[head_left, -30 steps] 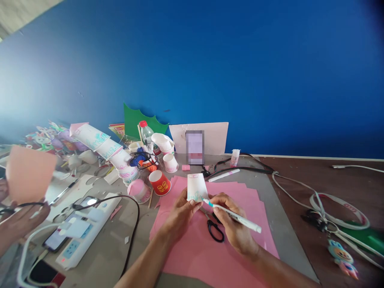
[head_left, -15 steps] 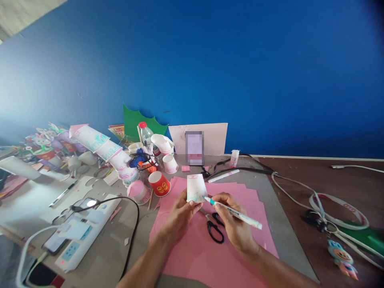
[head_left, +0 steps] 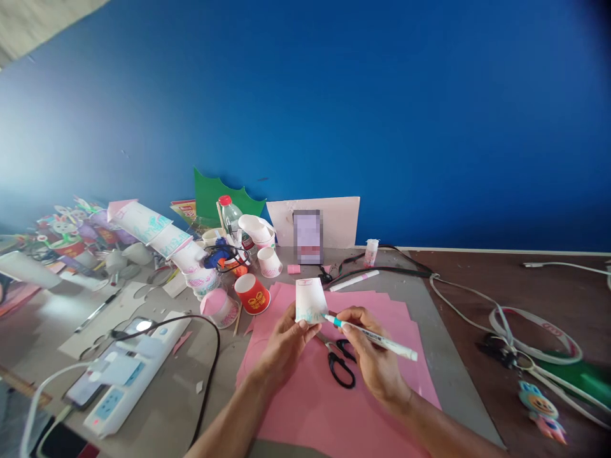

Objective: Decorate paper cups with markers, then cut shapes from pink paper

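My left hand [head_left: 289, 337] grips a white paper cup [head_left: 310, 298] from below and the left side; the cup bears teal scribbles low down and a small pink outline near its top. In my right hand [head_left: 375, 350] is a white marker [head_left: 382, 341], its teal end pointing left and touching or almost touching the cup's lower right edge. Beneath both hands lie pink paper sheets [head_left: 315, 407]. Black-handled scissors [head_left: 341, 369] rest on the pink paper between my hands, their blades partly hidden behind my left hand.
A leaning stack of decorated cups [head_left: 174, 245], a red cup [head_left: 252, 294] and a bottle [head_left: 231, 216] stand to the left. A phone [head_left: 308, 236] leans upright at the back. A power strip [head_left: 128, 375] with a black cable lies left; a keychain figure [head_left: 543, 410] lies right.
The view has shifted very slightly. Both hands keep their hold on the cup and marker, and the teal marks along the cup's lower edge look a little denser.
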{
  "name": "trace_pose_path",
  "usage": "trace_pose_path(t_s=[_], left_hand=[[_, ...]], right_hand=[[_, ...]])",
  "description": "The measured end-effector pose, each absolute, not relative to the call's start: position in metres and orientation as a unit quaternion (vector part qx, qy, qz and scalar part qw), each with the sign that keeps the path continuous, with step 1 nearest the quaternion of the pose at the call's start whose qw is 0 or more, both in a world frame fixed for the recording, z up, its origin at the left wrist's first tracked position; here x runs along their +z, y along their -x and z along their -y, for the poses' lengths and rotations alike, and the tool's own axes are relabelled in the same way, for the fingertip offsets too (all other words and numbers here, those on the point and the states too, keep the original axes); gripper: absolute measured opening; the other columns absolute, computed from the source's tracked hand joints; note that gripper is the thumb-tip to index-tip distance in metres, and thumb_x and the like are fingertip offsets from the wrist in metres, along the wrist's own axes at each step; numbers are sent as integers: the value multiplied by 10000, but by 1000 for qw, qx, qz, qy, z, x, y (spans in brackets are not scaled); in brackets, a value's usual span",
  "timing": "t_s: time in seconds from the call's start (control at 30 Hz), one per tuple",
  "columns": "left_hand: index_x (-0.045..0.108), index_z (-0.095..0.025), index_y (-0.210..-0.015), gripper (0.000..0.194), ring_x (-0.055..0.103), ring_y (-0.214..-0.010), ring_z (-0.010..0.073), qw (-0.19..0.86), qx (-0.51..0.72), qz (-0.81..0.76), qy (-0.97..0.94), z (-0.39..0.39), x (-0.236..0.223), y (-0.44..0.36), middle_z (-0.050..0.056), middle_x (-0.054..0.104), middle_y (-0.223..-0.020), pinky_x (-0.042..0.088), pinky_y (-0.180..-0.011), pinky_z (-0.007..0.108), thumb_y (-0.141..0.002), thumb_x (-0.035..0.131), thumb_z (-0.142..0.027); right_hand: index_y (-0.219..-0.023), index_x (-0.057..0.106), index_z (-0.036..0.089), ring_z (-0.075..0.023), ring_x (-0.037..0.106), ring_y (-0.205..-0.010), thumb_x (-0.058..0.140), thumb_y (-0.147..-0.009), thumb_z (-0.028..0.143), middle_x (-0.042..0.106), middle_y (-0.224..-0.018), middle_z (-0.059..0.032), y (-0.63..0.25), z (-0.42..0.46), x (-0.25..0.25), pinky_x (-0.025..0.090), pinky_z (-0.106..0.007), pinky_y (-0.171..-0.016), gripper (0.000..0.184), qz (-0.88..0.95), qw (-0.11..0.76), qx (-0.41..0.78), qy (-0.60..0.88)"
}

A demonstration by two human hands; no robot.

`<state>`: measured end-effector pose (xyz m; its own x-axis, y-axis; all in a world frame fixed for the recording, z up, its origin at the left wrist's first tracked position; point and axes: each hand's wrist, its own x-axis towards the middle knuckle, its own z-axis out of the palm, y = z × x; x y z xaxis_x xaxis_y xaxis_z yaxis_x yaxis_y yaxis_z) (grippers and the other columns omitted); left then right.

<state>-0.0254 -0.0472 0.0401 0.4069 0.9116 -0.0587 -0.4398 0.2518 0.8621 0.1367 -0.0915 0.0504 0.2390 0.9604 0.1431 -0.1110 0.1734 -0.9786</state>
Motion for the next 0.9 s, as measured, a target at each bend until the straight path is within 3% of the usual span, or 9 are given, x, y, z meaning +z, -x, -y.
trace_pose_path(t_s=[0.17,0.33,0.47,0.6,0.7,0.9], left_hand=[[594,-221,-1318,577,607,-1163,294,738,458,-288,-404,47,41,25,111,717,-1163,376,-1087,482,-794,771,-387],[568,-217,-1353,597,603,-1179,287,739,457,-291,-401,48,41,25,132,693,-1231,384,-1081,469,-811,749,-386],[551,-220,-1379,586,599,-1201,295,744,453,-278,-405,48,43,24,135,682,-1267,365,-1107,483,-838,717,-373],[569,-236,-1368,539,577,-1247,299,756,442,-250,-413,48,41,25,114,694,-1255,343,-1134,490,-856,697,-344],[602,-231,-1335,571,556,-1271,311,755,438,-247,-421,48,41,25,113,704,-1227,334,-1144,491,-814,747,-415],[644,-196,-1268,584,597,-1200,327,733,447,-286,-425,49,50,21,116,736,-1118,357,-1124,517,-751,809,-411]], right_hand=[[-779,613,223,-126,412,-529,600,-850,340,531,-642,31,-138,92,46,351,-246,-477,137,426,625,463,462],[-960,630,239,-180,581,-777,591,-917,447,630,-824,-6,-137,89,39,472,-283,-685,216,383,666,434,471],[-1022,635,244,-193,624,-844,539,-954,512,668,-907,-28,-136,91,42,504,-305,-745,293,408,655,416,481],[-1000,643,236,-184,632,-780,517,-968,506,680,-860,-27,-135,94,48,534,-307,-725,300,446,641,399,480],[-984,647,229,-169,618,-711,521,-966,497,678,-826,-23,-135,94,52,538,-287,-662,297,463,638,386,480],[-945,652,216,-191,653,-751,570,-926,513,679,-817,-38,-134,93,54,551,-276,-613,309,450,637,423,461]])
